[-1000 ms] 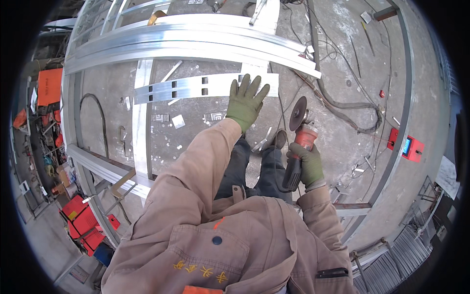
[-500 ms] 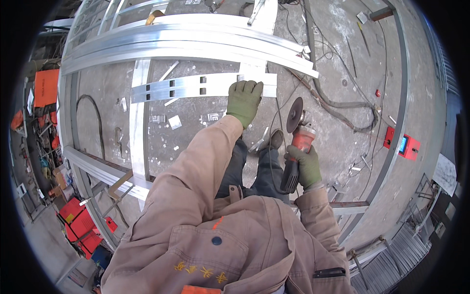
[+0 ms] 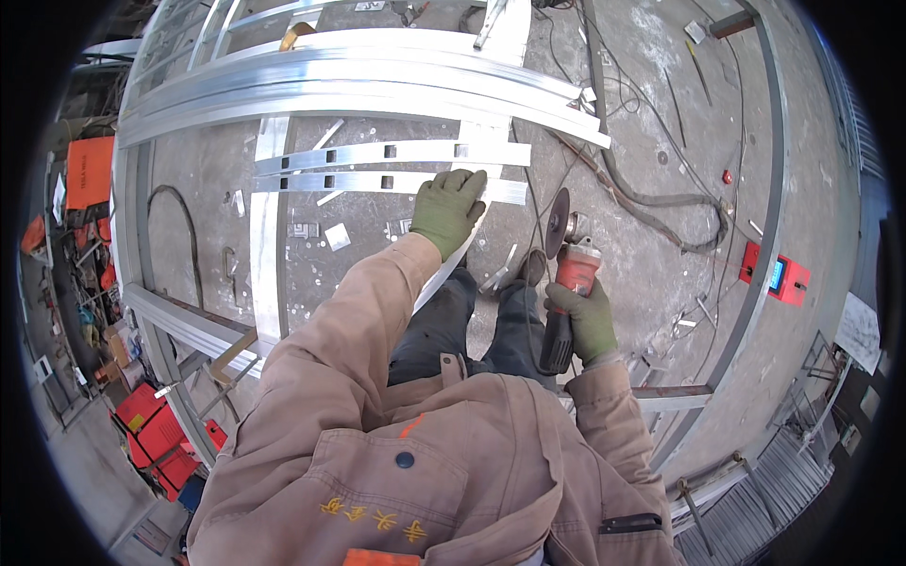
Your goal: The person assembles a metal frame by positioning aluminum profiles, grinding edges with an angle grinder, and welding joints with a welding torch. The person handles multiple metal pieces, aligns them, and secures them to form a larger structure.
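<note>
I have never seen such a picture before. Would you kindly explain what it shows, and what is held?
No robot here: a person in a brown jacket wears a fisheye camera on the head, looking down, so edges bend. The gloved right hand holds an angle grinder. The gloved left hand is at the lower one of two slotted metal strips; its exact hold is hidden. Both strips cross a pale metal bar, with long shiny rails beyond. Scraps lie on the concrete floor.
</note>
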Demonstrator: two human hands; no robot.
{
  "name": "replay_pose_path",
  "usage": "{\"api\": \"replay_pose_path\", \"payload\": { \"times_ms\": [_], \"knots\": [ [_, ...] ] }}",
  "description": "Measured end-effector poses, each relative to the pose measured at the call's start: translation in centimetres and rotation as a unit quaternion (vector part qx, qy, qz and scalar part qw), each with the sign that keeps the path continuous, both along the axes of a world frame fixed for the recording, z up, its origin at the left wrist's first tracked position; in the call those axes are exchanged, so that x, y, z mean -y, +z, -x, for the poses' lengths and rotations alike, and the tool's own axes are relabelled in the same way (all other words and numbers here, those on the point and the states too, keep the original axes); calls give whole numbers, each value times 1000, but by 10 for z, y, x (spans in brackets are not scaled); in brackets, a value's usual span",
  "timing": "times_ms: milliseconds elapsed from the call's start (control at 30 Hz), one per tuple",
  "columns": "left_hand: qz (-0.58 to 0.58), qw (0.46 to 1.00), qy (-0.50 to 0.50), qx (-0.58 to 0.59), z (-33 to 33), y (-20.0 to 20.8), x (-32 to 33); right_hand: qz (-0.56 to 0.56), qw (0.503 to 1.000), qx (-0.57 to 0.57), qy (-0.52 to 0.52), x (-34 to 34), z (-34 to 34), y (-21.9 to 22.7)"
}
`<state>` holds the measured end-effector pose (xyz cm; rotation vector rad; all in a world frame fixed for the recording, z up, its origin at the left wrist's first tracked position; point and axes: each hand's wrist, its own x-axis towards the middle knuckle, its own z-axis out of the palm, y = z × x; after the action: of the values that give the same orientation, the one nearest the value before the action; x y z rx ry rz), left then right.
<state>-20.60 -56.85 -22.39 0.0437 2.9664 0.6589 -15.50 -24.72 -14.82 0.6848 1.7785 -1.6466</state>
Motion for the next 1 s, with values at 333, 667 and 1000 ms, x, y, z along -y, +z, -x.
{"api": "replay_pose_path", "payload": {
  "times_ms": [333, 667, 1000],
  "knots": [
    [29, 1000, -7, 4, 9, -2, 0, -57, 996, 30, 57, 23, 6, -3],
    [-12, 999, -16, 42, 13, -22, 9, -60, 995, 32, 73, 49, 24, 10],
    [1, 999, -21, 35, 13, -30, 10, -54, 996, 7, 69, 49, 23, 0]
  ]
}}
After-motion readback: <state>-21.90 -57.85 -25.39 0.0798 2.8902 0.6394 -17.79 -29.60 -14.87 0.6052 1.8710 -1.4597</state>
